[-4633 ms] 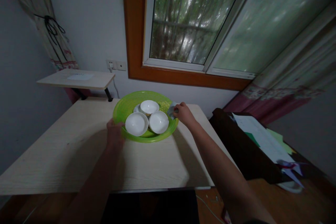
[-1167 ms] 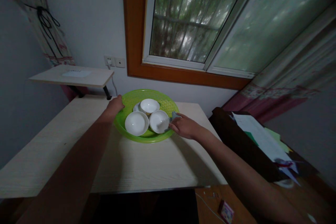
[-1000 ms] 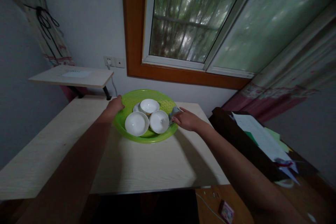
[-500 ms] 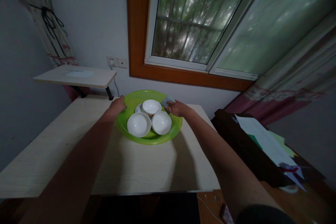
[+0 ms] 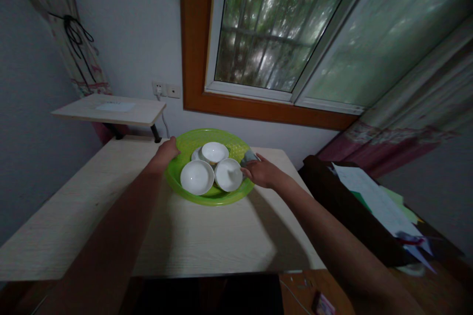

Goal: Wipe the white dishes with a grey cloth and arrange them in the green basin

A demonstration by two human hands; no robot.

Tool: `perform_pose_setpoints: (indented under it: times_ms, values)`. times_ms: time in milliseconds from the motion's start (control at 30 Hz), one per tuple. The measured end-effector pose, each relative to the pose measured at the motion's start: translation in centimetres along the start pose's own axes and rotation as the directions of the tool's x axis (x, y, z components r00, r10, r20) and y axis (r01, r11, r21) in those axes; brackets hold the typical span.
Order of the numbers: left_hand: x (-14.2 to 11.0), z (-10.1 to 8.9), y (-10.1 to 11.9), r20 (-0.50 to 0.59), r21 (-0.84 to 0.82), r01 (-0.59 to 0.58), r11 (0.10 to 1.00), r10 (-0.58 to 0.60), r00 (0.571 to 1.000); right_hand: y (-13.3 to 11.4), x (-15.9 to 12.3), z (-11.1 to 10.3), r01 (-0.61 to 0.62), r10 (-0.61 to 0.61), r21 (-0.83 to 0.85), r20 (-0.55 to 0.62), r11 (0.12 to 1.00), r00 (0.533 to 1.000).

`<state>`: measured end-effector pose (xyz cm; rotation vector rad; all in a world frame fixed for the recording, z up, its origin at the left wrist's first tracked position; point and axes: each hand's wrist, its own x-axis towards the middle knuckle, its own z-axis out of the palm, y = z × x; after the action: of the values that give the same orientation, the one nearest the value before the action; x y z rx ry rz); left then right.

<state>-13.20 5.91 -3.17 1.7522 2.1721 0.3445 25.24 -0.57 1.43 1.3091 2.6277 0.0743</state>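
A round green plastic basin [image 5: 207, 200] stands on the pale wooden table, holding white bowls. One bowl [image 5: 197, 177] lies at the front left, another bowl [image 5: 228, 175] at the front right, and a third bowl [image 5: 215, 151] behind them, beside a partly hidden white dish [image 5: 196, 154]. My left hand [image 5: 167, 152] grips the basin's left rim. In my right hand [image 5: 263, 171] is a grey cloth [image 5: 250, 157], pressed at the basin's right rim, close to the front right bowl.
A small raised shelf [image 5: 111, 110] with a paper on it stands at the table's back left. Behind are a wall socket [image 5: 159, 89] and a window [image 5: 269, 24]. To the right, a dark brown piece of furniture [image 5: 343, 211] carries papers [image 5: 369, 192].
My right hand has moved with the cloth along the basin's right side, toward me and to the right. My left hand stays on the left rim.
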Motion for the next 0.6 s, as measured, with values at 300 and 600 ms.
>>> perform_pose_setpoints:
  times_ms: [300,600]
  values:
    - [1.1,0.4,-0.3,-0.008,0.061,0.042,0.997,-0.042,0.999,-5.2,-3.3,-0.5,0.172,-0.171,0.035,-0.035,0.984,0.985]
    - [1.0,0.4,-0.4,-0.005,0.058,0.035,0.998,-0.035,0.999,-6.3,-3.1,-0.6,0.234,-0.239,0.200,-0.002,0.951,0.971]
